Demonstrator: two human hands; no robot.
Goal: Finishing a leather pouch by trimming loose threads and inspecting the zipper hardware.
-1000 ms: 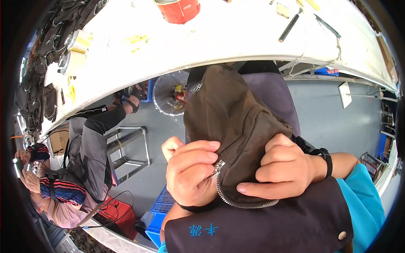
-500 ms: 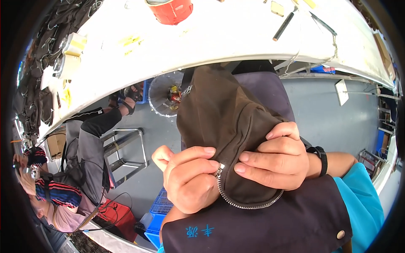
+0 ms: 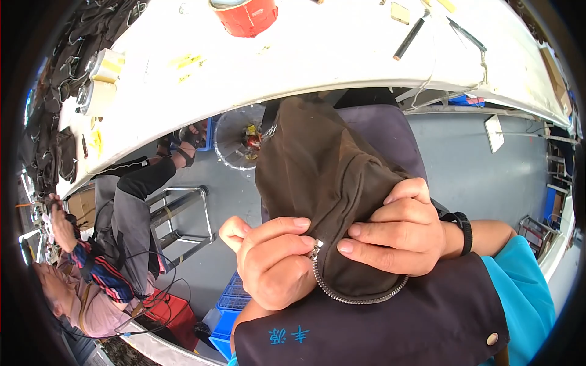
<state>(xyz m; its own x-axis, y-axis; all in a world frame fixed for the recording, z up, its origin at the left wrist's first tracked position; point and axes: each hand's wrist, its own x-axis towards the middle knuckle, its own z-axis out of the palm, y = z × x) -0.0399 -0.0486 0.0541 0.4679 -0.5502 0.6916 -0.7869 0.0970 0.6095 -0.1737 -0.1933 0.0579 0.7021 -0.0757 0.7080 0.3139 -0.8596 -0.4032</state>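
A dark brown fabric bag (image 3: 311,158) lies across my lap, with a curved metal zipper (image 3: 354,300) along its near edge. My left hand (image 3: 271,259) pinches the cloth beside the zipper's end, its fingers closed next to the small metal end piece (image 3: 316,245). From the other side my right hand (image 3: 400,232) grips the bag, thumb and fingers pressed on the fabric near a raised seam. A short metal chain (image 3: 270,131) shows at the bag's far left edge. Beneath the bag is a dark apron (image 3: 378,323).
A white table (image 3: 342,55) curves ahead, bearing a red tub (image 3: 247,18) and a black-handled tool (image 3: 410,39). Under it stands a lined waste bin (image 3: 232,143). At left, a co-worker (image 3: 101,299) sits near a metal-framed stool (image 3: 180,213). Blue crates (image 3: 232,305) stand beside me.
My hands keep their grip on the bag, with my left hand slightly lower. The co-worker's arm and head at left have shifted.
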